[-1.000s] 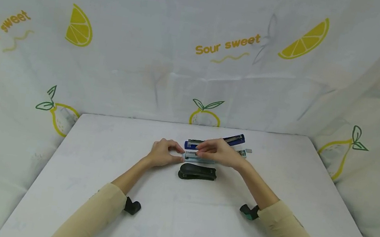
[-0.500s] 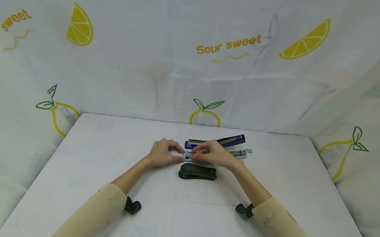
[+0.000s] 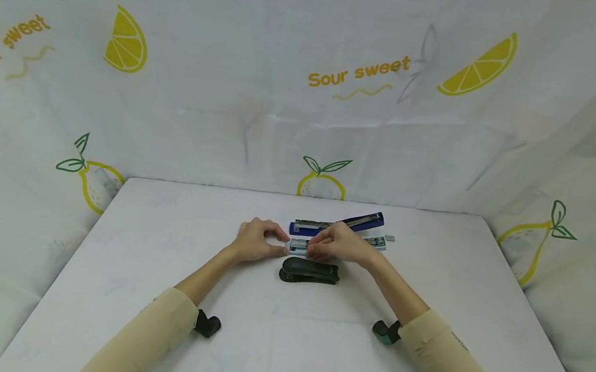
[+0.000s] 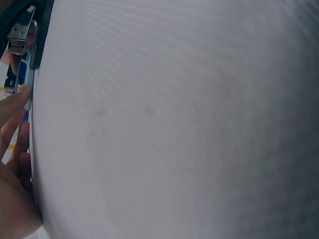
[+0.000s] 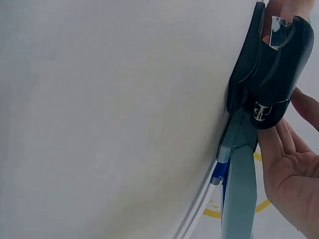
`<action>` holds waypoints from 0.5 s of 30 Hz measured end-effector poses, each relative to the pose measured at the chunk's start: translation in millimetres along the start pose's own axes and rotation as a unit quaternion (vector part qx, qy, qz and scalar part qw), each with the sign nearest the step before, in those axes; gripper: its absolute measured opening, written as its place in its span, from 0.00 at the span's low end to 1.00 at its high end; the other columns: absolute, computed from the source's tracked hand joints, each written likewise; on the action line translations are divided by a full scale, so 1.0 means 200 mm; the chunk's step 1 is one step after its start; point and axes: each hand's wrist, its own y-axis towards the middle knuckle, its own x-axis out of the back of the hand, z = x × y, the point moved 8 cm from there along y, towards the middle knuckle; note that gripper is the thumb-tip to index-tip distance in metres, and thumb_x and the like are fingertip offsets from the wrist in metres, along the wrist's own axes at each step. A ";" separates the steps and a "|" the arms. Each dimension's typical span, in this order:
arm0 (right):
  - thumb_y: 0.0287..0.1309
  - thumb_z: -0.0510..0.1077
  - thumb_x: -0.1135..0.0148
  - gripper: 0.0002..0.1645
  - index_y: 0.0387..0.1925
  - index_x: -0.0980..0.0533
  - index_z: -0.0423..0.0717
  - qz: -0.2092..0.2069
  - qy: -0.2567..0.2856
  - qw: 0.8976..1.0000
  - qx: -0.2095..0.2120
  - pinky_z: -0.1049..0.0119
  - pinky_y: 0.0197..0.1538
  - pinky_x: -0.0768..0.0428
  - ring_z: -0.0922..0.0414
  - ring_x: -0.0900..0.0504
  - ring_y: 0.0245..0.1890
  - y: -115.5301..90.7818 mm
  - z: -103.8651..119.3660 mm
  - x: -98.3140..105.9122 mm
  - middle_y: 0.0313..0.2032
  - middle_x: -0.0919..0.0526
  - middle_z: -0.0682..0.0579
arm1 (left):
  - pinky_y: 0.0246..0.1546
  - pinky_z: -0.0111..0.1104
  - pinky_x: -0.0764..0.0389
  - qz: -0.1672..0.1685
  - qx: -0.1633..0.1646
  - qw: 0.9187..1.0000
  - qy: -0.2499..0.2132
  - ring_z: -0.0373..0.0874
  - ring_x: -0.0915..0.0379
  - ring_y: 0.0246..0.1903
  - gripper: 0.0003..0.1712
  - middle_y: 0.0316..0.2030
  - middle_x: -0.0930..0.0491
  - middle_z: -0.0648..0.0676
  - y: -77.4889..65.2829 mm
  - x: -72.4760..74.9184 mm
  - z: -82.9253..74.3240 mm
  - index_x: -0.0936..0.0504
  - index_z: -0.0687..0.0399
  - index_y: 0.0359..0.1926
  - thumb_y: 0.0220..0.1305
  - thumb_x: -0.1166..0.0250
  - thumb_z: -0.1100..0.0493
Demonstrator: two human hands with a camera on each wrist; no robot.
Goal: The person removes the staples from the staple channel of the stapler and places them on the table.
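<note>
A light blue stapler (image 3: 297,251) lies opened out on the white table, its upper arm (image 3: 378,242) folded out to the right. At the stapler's left end, my left hand (image 3: 255,240) pinches it between thumb and forefinger. My right hand (image 3: 341,243) is bent over the stapler's middle, fingertips at its tray; whatever lies between them is hidden. Just in front sits a black stapler (image 3: 309,269), closed. Behind the hands lies a dark blue stapler (image 3: 300,230), opened wide. In the right wrist view, the black stapler (image 5: 279,64) covers part of my right hand (image 5: 294,169).
A small grey piece (image 3: 390,238) shows beside the light blue stapler's upper arm. The white table (image 3: 266,345) ends at a back edge against a hanging sheet (image 3: 199,116) printed with lemons.
My right hand has moved left along the light blue stapler, then slightly back to the right, baring more of its upper arm. My left hand has stayed in place.
</note>
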 end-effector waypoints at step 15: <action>0.78 0.40 0.38 0.17 0.56 0.15 0.30 0.032 0.053 0.998 -0.029 0.58 0.55 0.10 0.54 0.05 0.48 0.01 -0.03 0.01 0.51 0.07 0.36 | 0.64 0.54 0.31 0.000 0.006 1.000 -0.003 0.45 0.13 0.54 0.13 0.44 0.06 0.45 0.00 0.00 0.01 0.06 0.41 0.44 0.58 0.19 0.48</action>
